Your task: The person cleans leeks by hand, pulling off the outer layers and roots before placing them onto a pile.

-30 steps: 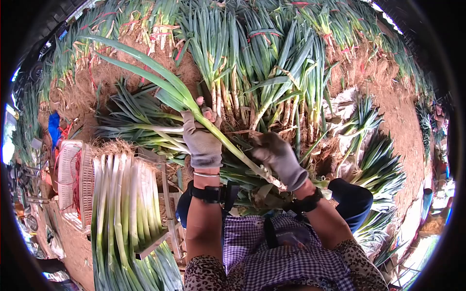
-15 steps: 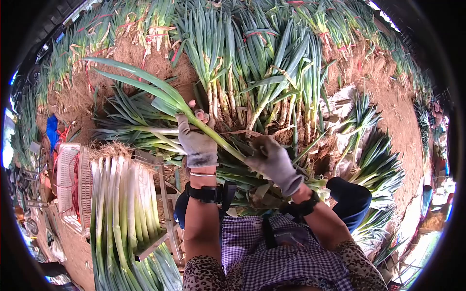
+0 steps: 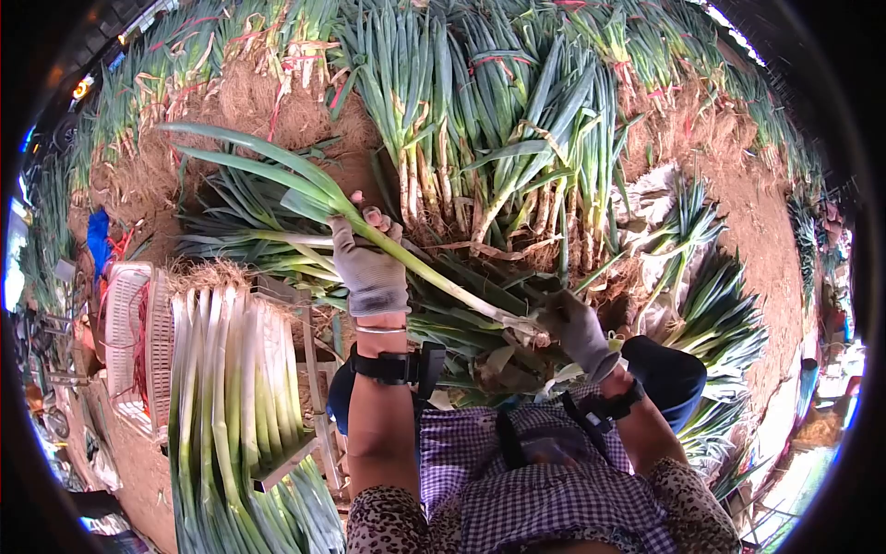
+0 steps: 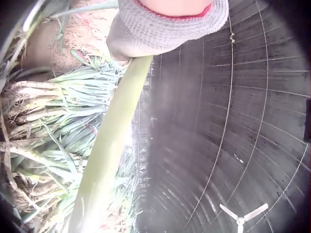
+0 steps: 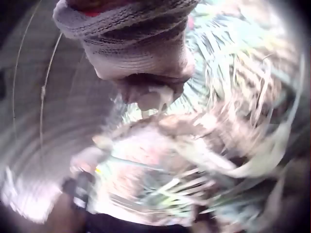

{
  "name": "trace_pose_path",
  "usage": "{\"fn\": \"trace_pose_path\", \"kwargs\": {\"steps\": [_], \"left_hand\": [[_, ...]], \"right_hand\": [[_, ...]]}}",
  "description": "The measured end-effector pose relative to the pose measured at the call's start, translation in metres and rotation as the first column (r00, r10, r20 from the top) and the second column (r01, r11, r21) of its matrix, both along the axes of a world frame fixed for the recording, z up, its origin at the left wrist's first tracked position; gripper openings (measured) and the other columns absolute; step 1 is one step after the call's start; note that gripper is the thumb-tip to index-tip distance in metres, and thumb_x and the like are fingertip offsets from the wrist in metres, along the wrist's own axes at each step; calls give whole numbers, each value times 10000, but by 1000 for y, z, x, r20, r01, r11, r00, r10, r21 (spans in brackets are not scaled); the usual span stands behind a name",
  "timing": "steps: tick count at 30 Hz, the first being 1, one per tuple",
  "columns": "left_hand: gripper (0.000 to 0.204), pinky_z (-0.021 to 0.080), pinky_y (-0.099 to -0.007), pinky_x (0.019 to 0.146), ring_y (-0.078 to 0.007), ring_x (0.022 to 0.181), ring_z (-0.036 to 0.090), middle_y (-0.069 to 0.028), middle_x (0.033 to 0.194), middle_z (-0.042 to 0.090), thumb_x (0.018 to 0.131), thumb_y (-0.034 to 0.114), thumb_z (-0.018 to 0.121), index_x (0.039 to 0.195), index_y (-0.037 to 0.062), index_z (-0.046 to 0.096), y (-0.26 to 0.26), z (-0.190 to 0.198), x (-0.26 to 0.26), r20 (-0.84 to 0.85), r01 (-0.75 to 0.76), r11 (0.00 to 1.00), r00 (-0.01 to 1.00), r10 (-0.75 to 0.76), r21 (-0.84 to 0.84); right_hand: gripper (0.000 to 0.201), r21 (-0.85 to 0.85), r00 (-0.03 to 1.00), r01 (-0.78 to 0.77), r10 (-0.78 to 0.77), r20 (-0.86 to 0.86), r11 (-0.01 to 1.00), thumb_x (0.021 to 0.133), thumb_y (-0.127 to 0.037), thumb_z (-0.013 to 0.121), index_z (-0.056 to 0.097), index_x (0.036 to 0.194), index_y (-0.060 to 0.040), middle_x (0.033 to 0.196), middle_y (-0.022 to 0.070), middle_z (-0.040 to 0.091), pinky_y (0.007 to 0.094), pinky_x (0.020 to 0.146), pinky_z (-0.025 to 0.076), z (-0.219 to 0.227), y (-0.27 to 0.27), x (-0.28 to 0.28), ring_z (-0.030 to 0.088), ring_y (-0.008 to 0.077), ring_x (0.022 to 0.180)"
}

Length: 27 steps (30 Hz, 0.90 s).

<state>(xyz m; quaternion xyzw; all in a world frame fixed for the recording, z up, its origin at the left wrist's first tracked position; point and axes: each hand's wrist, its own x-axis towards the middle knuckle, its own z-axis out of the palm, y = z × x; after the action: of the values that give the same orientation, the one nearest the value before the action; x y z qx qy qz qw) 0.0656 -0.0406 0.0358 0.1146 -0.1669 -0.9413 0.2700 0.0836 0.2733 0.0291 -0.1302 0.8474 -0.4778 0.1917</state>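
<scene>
My gloved left hand [image 3: 371,268] grips a long green onion [image 3: 426,271] by its stalk, also large in the left wrist view. The leaves point up and to the left; the pale root end slants down to the right. My gloved right hand [image 3: 578,332] is just beyond that root end, its fingers curled. In the right wrist view a pale strip of outer leaf [image 5: 156,99] shows between those fingers, with dry peelings [image 5: 262,160] around and below it. Loose green onions [image 3: 268,235] lie left of the left hand.
Bundles of green onions [image 3: 406,102] stand ahead on the earth. Cleaned green onions [image 3: 217,379] hang over a metal frame [image 3: 318,406] at the left, beside a white plastic basket [image 3: 138,346]. More green onions [image 3: 715,305] lie on sacking at the right.
My right hand went up to the stalk's middle, then slid down and right past the root end. The left hand still grips the green onion, a little further left and lower.
</scene>
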Motion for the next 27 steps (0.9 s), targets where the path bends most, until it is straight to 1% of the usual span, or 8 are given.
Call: {"fn": "trace_pose_path", "kwargs": {"steps": [5,6,13,18,21,22,24,27], "left_hand": [[340,412,-293,652,-154,729,456,-37,800,519,1008,373,454,1142,71,537,7,12,0,-57,-76,994,996,72,-72],[314,469,-302,713,-163,777,496,-38,839,541,1006,341,473,1142,64,530,10,13,0,-63,-74,996,995,71,-44],[233,400,-336,733,-150,753,443,-3,818,506,997,281,511,1111,82,553,25,-11,2,-123,163,982,977,-174,-96],[217,407,-338,736,-150,763,454,-10,821,503,983,266,544,1097,82,561,16,-4,0,-10,83,993,996,-84,-84],[218,449,-359,791,-152,795,488,-16,840,505,964,254,583,1099,85,560,18,5,-2,28,27,990,999,-23,-139],[215,459,-365,804,-153,802,495,-18,844,505,961,248,588,1100,87,559,19,6,-4,55,9,989,999,-1,-147],[201,486,-380,824,-153,818,513,-21,860,506,956,227,595,1097,89,556,23,4,-5,66,8,988,998,3,-156],[195,495,-388,822,-156,819,514,-28,870,504,959,223,589,1090,83,552,30,0,-11,35,25,986,999,-20,-168]], "right_hand": [[377,148,936,-89,134,-327,985,727,-78,792,611,1057,-61,841,30,643,290,624,500,8,-46,15,596,103,719],[313,109,958,-69,97,-270,992,768,-133,782,631,1035,-69,928,93,673,309,685,519,5,-50,14,656,187,787],[157,-276,998,38,-21,63,961,814,-84,732,633,916,-16,794,47,658,261,627,480,-3,-44,3,574,96,685],[218,347,974,-88,8,225,934,796,-197,736,650,893,-22,723,50,643,312,629,478,-63,69,18,577,131,660],[260,340,993,-112,95,65,934,780,-211,748,663,958,-41,785,75,667,327,667,496,-90,98,12,622,172,709],[339,467,992,-80,116,-48,881,751,-212,769,653,1027,-53,877,104,671,342,709,511,-44,63,5,653,228,793],[437,6,994,102,-101,-47,995,715,-236,797,634,1079,-58,987,136,650,371,754,522,-12,11,-2,651,272,878],[388,79,879,-21,56,-473,997,730,-233,793,626,1036,-63,1058,129,618,389,776,530,9,-61,-21,630,312,941]]}}
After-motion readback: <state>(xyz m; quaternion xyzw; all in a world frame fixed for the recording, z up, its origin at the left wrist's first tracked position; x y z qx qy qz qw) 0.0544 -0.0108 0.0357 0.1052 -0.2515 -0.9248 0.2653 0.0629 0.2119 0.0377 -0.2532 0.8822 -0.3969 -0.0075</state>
